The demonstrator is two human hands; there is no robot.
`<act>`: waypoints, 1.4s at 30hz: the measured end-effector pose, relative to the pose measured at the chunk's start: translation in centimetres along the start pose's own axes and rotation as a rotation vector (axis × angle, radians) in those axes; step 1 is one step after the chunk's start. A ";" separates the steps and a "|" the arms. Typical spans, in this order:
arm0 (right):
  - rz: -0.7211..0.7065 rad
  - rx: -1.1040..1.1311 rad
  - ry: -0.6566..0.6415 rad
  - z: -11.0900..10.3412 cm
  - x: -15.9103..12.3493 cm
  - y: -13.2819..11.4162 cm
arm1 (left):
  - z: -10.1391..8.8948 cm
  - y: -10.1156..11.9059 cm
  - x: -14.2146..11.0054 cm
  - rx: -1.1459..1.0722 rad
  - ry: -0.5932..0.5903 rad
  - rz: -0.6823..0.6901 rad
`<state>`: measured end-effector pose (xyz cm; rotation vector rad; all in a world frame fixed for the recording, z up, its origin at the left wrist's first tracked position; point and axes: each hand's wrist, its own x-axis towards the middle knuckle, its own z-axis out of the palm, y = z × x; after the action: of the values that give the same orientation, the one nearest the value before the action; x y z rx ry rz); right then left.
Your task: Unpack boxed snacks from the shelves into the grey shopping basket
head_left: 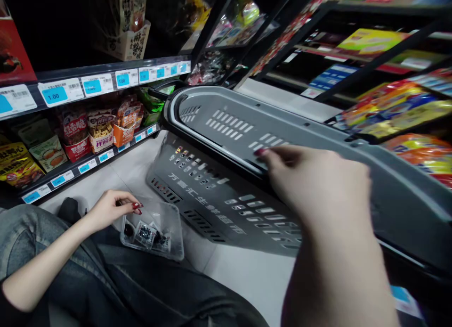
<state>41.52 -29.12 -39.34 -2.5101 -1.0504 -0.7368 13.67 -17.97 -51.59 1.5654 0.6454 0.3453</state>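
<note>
A grey plastic shopping basket (226, 129) lies tipped on its side on the shop floor in front of me. My right hand (310, 181) reaches over its near rim, fingers curled together on the edge. My left hand (113, 208) rests on the rim of a small clear plastic box (165, 225) on the floor by my knee, thumb and fingertips pinched together. Small black pieces lie inside the box. What the left fingers hold, if anything, is too small to make out.
Low shelves (81, 169) at the left carry snack packets and blue price tags (54, 95). More shelves (388, 105) with bright packets run along the right. My legs in dark trousers (141, 289) lie along the white tiled floor (247, 275).
</note>
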 end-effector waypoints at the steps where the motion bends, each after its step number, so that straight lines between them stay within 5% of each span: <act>1: -0.001 0.041 0.069 -0.4 -0.9 -1.0 | -0.1 0.0 0.0 0.009 0.006 0.000; 4: -0.203 0.195 0.198 0.1 -6.0 -4.4 | -0.2 0.1 0.1 -0.003 0.034 -0.004; 5: -0.304 0.252 0.081 1.1 -8.1 -5.5 | -0.2 0.1 0.1 -0.018 0.050 -0.004; 8: -0.377 0.297 -0.693 6.5 -14.2 -8.2 | -0.4 -0.1 0.3 -0.049 0.112 0.009; 12: -0.452 0.398 -0.961 14.0 -18.3 -8.6 | -0.4 -0.4 0.4 -0.064 0.128 0.032; 15: -0.488 0.478 -1.031 16.2 -18.6 -7.6 | -0.5 -0.4 0.3 -0.055 0.112 0.033; 21: -0.536 0.604 -1.142 15.0 -15.0 -7.6 | -0.9 -0.2 0.3 0.170 0.083 -0.021; 26: -0.618 0.764 -1.235 10.4 -11.5 -8.1 | -0.5 -0.9 0.0 0.571 -0.064 -0.034; 30: -0.648 0.866 -1.048 6.5 -11.7 -8.3 | 0.3 -1.4 -0.3 0.272 -0.241 -0.180; 35: -0.509 1.134 -1.005 5.6 -11.8 -8.2 | 1.1 -1.4 -0.5 0.000 -0.399 -0.272; 42: 0.022 1.436 -0.912 7.0 -9.9 -6.2 | 1.6 -0.9 0.2 -0.325 -0.019 -0.239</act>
<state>33.46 -27.24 -50.12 -1.4043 -1.1096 1.0056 14.61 -19.11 -52.72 1.1669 0.7152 0.2413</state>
